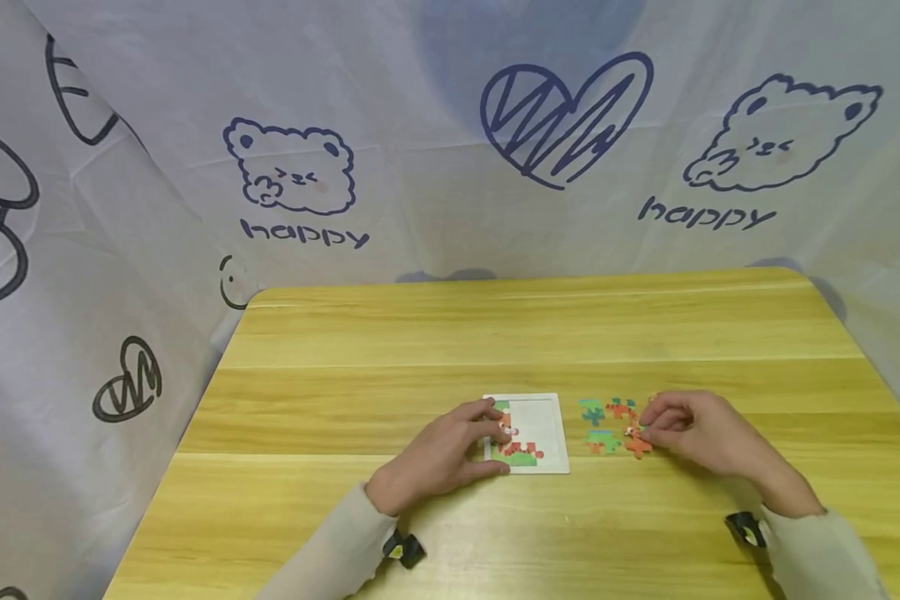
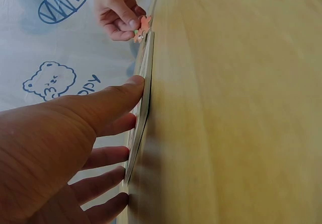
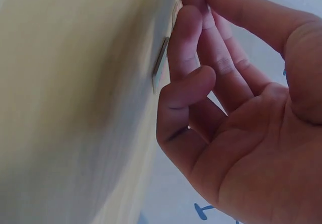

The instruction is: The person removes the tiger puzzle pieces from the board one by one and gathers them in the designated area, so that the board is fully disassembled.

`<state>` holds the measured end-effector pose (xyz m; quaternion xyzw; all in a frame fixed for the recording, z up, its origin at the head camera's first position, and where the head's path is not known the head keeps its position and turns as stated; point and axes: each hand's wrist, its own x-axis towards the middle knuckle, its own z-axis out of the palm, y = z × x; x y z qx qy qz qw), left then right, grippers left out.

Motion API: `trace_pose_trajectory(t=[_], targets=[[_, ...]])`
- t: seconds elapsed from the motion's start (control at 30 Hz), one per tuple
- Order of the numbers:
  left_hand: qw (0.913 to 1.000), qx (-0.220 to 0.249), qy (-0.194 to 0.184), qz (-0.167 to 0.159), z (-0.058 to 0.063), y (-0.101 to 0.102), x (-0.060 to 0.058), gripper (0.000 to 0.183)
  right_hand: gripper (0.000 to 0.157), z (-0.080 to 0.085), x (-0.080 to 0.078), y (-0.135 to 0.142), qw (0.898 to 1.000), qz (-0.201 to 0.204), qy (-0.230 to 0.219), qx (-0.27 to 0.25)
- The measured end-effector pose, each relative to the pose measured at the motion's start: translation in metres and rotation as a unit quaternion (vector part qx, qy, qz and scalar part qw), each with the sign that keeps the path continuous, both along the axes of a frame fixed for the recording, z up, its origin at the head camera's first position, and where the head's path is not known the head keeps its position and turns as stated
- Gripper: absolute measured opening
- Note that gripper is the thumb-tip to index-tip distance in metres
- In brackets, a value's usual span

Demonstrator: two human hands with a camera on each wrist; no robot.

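Beyond the pale cloth sleeves (image 1: pixel 333 546), a white square puzzle tray (image 1: pixel 562 437) is touched by the left hand's (image 1: pixel 446 446) spread fingers, while at its three o'clock a thin, knobbed orange jigsaw piece (image 2: pixel 145 21) is pinched by the nearer right hand (image 1: pixel 701 429).

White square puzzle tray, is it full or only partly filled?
Partly filled: in the tray, red-and-green jigsaw pieces lie along the left and bottom, while bare white shows at upper right.
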<state>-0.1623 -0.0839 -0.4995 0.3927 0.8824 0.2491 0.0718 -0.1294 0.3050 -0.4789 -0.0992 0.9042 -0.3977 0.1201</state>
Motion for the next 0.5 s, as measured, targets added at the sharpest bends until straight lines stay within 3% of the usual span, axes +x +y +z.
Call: trace_pose_trajectory(t=[0.5], targets=[[1.0000, -0.004, 0.002, 0.000, 0.0010, 0.0001, 0.0005, 0.033, 0.008, 0.0008, 0.0016, -0.0026, 0.998, -0.002, 0.041, 0.038]])
